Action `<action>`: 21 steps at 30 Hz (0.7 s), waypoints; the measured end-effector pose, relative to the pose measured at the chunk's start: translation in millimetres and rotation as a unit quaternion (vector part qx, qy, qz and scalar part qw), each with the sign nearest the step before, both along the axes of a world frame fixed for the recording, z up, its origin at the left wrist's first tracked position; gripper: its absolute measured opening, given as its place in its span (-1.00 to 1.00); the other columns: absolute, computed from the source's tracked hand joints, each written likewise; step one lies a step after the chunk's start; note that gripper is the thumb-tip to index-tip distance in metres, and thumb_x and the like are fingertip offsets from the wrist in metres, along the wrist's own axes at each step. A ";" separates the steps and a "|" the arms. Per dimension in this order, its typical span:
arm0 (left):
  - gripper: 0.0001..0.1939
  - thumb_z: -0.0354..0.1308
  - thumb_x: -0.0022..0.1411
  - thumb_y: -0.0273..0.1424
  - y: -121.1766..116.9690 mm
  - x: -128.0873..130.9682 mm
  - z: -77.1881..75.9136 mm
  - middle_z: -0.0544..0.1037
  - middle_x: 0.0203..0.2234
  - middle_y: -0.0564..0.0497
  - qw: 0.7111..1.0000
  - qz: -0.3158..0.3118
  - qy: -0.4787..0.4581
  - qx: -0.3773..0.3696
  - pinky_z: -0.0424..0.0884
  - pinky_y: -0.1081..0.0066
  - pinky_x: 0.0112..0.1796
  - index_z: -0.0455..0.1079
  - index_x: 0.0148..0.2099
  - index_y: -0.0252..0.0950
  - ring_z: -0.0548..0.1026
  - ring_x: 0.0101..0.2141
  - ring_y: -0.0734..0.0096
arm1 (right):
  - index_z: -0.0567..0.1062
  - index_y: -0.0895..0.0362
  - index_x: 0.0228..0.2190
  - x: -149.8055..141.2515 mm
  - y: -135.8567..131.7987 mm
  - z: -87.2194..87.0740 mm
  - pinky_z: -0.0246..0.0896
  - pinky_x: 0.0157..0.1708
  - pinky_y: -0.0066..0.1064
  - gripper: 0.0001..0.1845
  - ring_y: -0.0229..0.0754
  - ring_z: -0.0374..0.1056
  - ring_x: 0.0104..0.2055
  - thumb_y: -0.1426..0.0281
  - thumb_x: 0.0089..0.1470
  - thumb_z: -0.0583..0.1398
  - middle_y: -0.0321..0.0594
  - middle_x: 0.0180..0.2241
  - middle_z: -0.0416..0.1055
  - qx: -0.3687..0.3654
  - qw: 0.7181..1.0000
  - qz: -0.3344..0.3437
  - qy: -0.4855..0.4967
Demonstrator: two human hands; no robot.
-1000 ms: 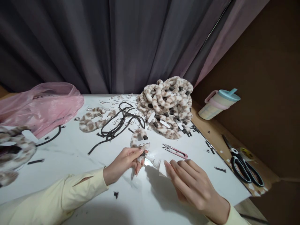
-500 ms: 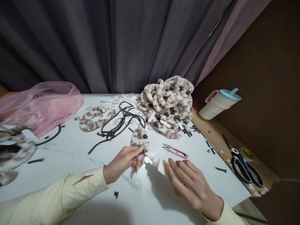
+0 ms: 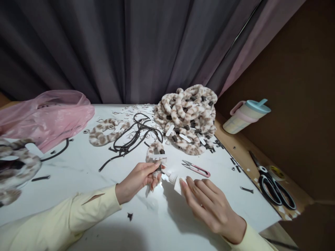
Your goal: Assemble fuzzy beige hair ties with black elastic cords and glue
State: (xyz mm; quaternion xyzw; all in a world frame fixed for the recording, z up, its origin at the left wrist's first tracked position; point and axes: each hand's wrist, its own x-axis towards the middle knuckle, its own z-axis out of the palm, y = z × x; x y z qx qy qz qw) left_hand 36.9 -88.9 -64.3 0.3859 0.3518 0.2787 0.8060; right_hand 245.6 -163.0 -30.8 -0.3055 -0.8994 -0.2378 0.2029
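Note:
Pinched in my left hand (image 3: pixel 142 177) is a small fluffy brown-and-white ring (image 3: pixel 151 152) with dark cord wound around it and a white strip across its middle. My right hand (image 3: pixel 213 202) is closed around a white glue bottle (image 3: pixel 178 184), mostly hidden by the fingers. The bottle's thin nozzle points left, at or very close to the dark cord wrap by my left fingertips. Just beyond the bottle lie pink-handled thread snips (image 3: pixel 196 168), blades apart. A long dark cord (image 3: pixel 136 136) lies in loose loops behind my left hand.
At the back right rises a pile of fluffy rings (image 3: pixel 187 115). More fluffy pieces (image 3: pixel 104 134) lie left, near a pink plastic bag (image 3: pixel 65 118). Black-handled scissors (image 3: pixel 272 184) and a tumbler (image 3: pixel 244 116) stand or lie at the right. Cord scraps (image 3: pixel 246 190) dot the table.
My right hand and the white bottle have shifted very slightly left, bringing the nozzle nearer the cord wrap. My left hand stays nearly still with the fluffy ring.

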 end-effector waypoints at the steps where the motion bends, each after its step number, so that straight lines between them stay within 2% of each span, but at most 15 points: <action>1: -0.65 0.13 0.15 -0.16 0.2 -0.1 -0.4 0.40 -0.56 0.06 1.000 0.001 0.001 -0.002 0.23 0.58 -0.63 0.35 -0.40 -0.41 0.25 -0.69 0.68 | 0.40 0.37 -0.18 0.3 -0.2 -0.2 0.15 -0.49 -0.27 -0.75 -0.02 0.35 -0.28 0.65 0.03 0.13 0.10 -0.35 0.45 -0.003 1.000 0.001 0.000; 7: -0.66 0.11 0.17 -0.17 -0.2 -1.0 -1.5 0.40 -0.56 0.05 1.000 0.000 -0.003 0.000 0.23 0.57 -0.62 0.34 -0.38 -0.41 0.26 -0.68 0.67 | 0.40 0.43 -0.17 0.5 -3.0 1.5 0.13 -0.48 -0.25 -0.73 0.02 0.33 -0.28 0.67 0.02 0.12 0.14 -0.35 0.45 -0.016 1.000 0.004 0.004; 10: -0.66 0.11 0.17 -0.18 0.0 -0.9 -1.6 0.39 -0.56 0.06 1.000 -0.001 -0.007 -0.002 0.25 0.56 -0.58 0.32 -0.40 -0.41 0.25 -0.68 0.67 | 0.41 0.40 -0.18 -0.7 -3.2 1.9 0.14 -0.48 -0.26 -0.74 0.01 0.34 -0.27 0.66 0.02 0.14 0.12 -0.35 0.45 -0.011 1.000 0.004 0.005; 15: -0.66 0.11 0.17 -0.17 1.1 -0.7 -2.5 0.39 -0.54 0.06 1.000 0.007 -0.006 -0.010 0.23 0.56 -0.58 0.35 -0.31 -0.41 0.24 -0.68 0.69 | 0.39 0.36 -0.16 0.7 -2.2 1.2 0.14 -0.50 -0.27 -0.74 -0.04 0.36 -0.33 0.66 0.07 0.06 0.09 -0.36 0.45 -0.013 1.000 -0.012 -0.005; 21: -0.67 0.12 0.16 -0.19 0.3 -0.5 -0.9 0.39 -0.56 0.06 1.000 0.007 -0.006 -0.010 0.23 0.57 -0.60 0.33 -0.38 -0.41 0.26 -0.67 0.67 | 0.40 0.37 -0.19 -2.4 -3.5 4.6 0.15 -0.48 -0.27 -0.77 -0.02 0.35 -0.30 0.65 0.06 0.11 0.10 -0.36 0.47 0.005 1.000 -0.011 -0.006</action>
